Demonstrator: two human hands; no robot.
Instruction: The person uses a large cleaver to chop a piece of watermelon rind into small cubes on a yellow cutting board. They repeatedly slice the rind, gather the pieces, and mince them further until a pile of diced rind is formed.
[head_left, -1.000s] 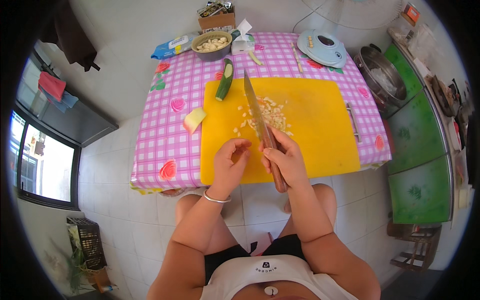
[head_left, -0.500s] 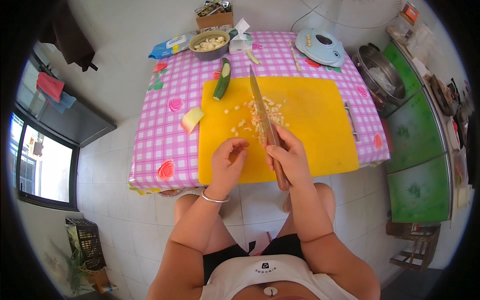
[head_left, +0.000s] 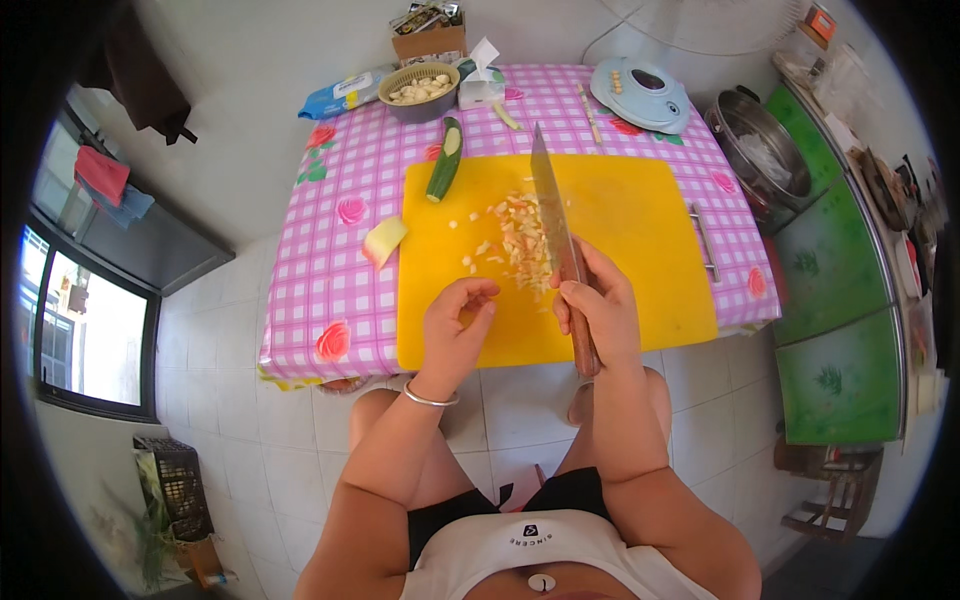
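Observation:
My right hand is wrapped around the wooden handle of a long knife. The blade points away from me over the yellow cutting board, its edge beside a heap of finely chopped pale and pinkish pieces. Over the board's near left part hovers my left hand, empty, fingers loosely curled with a gap to the thumb. A pale wedge with a pink edge, like melon rind, lies at the board's left edge. A green cucumber with a pale cut face rests across the far left corner.
At the table's back stand a bowl of white pieces, a tissue box, a wipes pack and a light-blue appliance. A metal bar lies right of the board. A large steel pot stands beyond the table's right side.
My right hand has moved the knife to the right, off the middle of the chopped heap, which shows more fully. My left hand has barely moved.

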